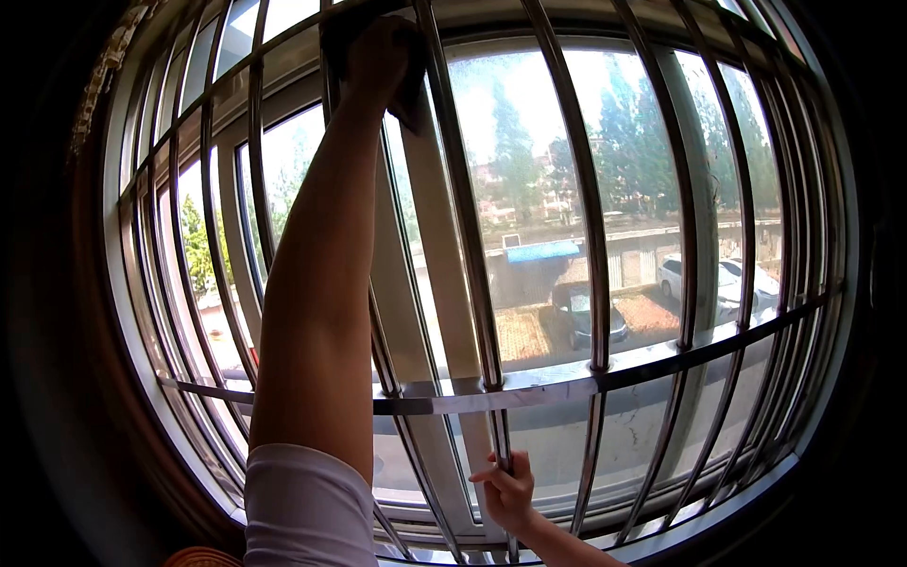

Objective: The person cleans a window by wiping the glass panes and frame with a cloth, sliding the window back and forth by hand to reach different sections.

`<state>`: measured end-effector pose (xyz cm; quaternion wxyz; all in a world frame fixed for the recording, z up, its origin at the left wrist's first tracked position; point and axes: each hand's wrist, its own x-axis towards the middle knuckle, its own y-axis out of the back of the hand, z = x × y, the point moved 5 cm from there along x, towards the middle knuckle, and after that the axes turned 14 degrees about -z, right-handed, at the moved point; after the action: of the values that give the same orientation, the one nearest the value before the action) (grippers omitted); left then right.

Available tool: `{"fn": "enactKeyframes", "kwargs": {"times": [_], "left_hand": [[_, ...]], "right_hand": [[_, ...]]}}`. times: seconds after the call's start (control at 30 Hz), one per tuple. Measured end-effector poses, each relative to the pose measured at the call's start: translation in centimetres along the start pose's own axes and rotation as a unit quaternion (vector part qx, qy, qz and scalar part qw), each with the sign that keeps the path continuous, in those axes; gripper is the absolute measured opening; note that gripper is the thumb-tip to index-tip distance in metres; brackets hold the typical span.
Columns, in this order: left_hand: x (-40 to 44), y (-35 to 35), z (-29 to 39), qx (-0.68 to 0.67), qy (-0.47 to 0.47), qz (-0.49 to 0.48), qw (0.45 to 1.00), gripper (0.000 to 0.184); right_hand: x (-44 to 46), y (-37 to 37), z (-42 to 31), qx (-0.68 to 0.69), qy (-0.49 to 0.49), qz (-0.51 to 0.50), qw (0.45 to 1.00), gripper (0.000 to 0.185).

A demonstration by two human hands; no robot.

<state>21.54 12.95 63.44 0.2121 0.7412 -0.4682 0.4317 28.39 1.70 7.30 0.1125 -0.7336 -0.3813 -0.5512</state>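
Note:
My left arm stretches up through the middle of the view. At the top, my left hand (378,59) is closed on a dark cloth (412,90), which lies against the upper part of the barred window; a corner of it hangs down. Shadow hides most of those fingers. Low down, my right hand (508,493) is wrapped around a shiny metal bar (500,430) of the window guard, below the flat crossbar (557,389). One finger points out to the left.
Upright metal bars (578,170) stand across the whole window. Behind them are a pale window frame (402,265) and glass panes. Outside are parked cars (588,317), a blue-roofed shed (542,251) and trees. An orange round object (202,558) shows at the bottom left.

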Motion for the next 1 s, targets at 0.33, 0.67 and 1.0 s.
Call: {"fn": "enactKeyframes", "kwargs": {"times": [0.33,0.67,1.0], "left_hand": [[-5.6,-0.5,2.5,0.024,-0.025,-0.096,0.995,0.031],[-21.8,3.5,16.0,-0.116,0.119,-0.255,0.953,0.031],[-25.2,9.2,20.2,-0.288,0.256,-0.291,0.876,0.021]], "right_hand": [[0.1,0.0,-0.2,-0.018,0.023,0.007,1.000,0.025],[0.1,-0.1,-0.2,0.061,0.027,0.010,0.998,0.024],[-0.4,2.3,-4.6,-0.226,0.015,-0.070,0.972,0.033]]}}
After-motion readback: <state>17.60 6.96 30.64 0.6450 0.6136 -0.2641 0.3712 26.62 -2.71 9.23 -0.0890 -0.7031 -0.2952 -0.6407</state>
